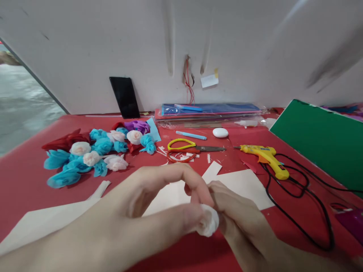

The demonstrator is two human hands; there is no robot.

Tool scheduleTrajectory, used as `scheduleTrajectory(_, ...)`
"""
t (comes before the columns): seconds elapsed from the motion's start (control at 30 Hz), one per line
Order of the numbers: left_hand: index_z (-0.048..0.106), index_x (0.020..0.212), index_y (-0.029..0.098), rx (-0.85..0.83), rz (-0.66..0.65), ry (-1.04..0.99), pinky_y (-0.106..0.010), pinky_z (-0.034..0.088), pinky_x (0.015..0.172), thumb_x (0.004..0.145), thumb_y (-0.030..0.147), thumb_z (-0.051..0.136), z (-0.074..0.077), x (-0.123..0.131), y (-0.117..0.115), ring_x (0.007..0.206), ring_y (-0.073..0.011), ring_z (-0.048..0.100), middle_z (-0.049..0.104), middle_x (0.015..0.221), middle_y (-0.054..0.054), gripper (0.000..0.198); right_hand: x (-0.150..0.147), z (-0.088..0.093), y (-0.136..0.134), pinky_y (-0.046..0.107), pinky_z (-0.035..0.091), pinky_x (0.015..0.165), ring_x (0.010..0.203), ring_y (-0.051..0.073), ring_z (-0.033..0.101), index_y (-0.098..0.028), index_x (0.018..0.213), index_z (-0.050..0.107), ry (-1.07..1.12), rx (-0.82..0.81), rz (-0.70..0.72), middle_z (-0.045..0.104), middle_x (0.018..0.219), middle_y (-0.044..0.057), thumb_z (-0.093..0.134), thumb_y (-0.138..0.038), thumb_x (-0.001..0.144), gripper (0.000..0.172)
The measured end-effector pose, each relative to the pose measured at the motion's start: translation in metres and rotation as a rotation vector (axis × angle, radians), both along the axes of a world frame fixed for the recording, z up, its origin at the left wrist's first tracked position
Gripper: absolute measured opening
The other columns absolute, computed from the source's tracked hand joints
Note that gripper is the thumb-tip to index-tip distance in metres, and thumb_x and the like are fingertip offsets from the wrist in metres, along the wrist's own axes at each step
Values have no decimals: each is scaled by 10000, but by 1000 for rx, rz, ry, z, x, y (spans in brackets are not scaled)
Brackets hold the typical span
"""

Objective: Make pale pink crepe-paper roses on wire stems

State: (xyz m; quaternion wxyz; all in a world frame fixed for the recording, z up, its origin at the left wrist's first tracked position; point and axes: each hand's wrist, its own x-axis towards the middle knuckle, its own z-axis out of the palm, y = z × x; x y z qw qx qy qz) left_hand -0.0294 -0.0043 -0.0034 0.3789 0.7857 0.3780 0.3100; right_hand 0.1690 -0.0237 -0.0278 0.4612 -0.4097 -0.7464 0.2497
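My left hand and my right hand meet low in the middle of the view. Both are closed around a small white rolled paper flower, the left fingers curling over its top, the right fingers pinching it from the right side. Under the hands lie sheets of cream paper on the red table. Beyond them lie scissors with yellow and red handles among paper scraps.
A pile of finished blue, white, red and purple paper flowers lies at the left. A yellow glue gun with a black cord rests at the right. A green board, a black phone, pens and stacked packs of paper line the back wall.
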Motion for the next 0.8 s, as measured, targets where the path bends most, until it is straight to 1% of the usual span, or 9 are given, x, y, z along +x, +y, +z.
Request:
scheduleTrajectory(0.07, 756, 866, 375, -201, -52, -113, -131, 618, 696, 1010, 488, 642, 1, 0, 2, 749, -107, 748, 776, 801, 96, 216, 3, -3, 1, 318, 673, 770, 889, 245, 771, -314, 949, 781, 7, -35, 49, 769, 838, 30, 650, -434, 1017, 190)
scheduleTrajectory(0.1, 767, 865, 383, -261, -63, -150, -113, 611, 719, 994, 442, 673, 2, 1, 2, 769, -100, 752, 780, 807, 107, 170, 5, -6, 0, 313, 668, 776, 886, 238, 760, -309, 931, 771, 12, -56, 81, 757, 841, 27, 635, -422, 1026, 201)
scheduleTrajectory(0.13, 774, 855, 386, -276, -59, -162, -102, 606, 728, 978, 413, 693, 1, 1, 3, 768, -96, 754, 779, 797, 114, 150, 7, -8, 0, 305, 661, 782, 875, 226, 748, -302, 907, 759, 18, -80, 120, 742, 845, 24, 612, -401, 1040, 221)
scheduleTrajectory(0.3, 789, 808, 410, -161, 4, -116, -93, 590, 656, 932, 370, 703, 0, 4, 6, 685, -89, 748, 778, 750, 133, 156, 20, -14, 5, 246, 586, 804, 827, 160, 651, -259, 829, 639, 30, -215, 340, 625, 852, -4, 491, -242, 1079, 291)
scheduleTrajectory(0.37, 792, 797, 406, -146, 17, -101, -124, 603, 627, 916, 397, 716, 0, 4, 6, 684, -114, 761, 788, 757, 125, 141, 23, -14, 8, 248, 556, 829, 854, 158, 624, -253, 826, 595, 38, -276, 381, 597, 869, -7, 483, -246, 1083, 280)
scheduleTrajectory(0.5, 793, 799, 344, -197, 17, -97, -233, 651, 639, 883, 455, 761, -1, 2, 4, 702, -188, 776, 798, 774, 58, 143, 24, -14, 10, 250, 507, 835, 869, 157, 570, -254, 838, 553, 90, -404, 443, 566, 908, -8, 487, -293, 1092, 266)
scheduleTrajectory(0.57, 788, 792, 322, -202, 25, -91, -249, 652, 637, 868, 475, 782, -2, 2, 4, 711, -201, 775, 799, 787, 39, 171, 25, -15, 11, 259, 495, 836, 867, 162, 548, -255, 830, 546, 133, -457, 465, 542, 909, -7, 500, -334, 1092, 278)
scheduleTrajectory(0.7, 783, 800, 379, -208, 33, -100, -169, 623, 638, 875, 461, 784, -4, 5, 5, 688, -137, 747, 773, 751, 107, 112, 26, -18, 11, 280, 493, 855, 889, 176, 546, -251, 811, 563, 210, -538, 512, 536, 908, -5, 532, -450, 1081, 337)
scheduleTrajectory(0.8, 783, 845, 411, -189, 33, -117, -140, 610, 663, 890, 422, 778, -4, 8, 5, 696, -110, 726, 768, 765, 131, 47, 26, -20, 11, 284, 495, 869, 936, 183, 567, -245, 808, 598, 261, -541, 542, 556, 917, -1, 557, -467, 1073, 348)
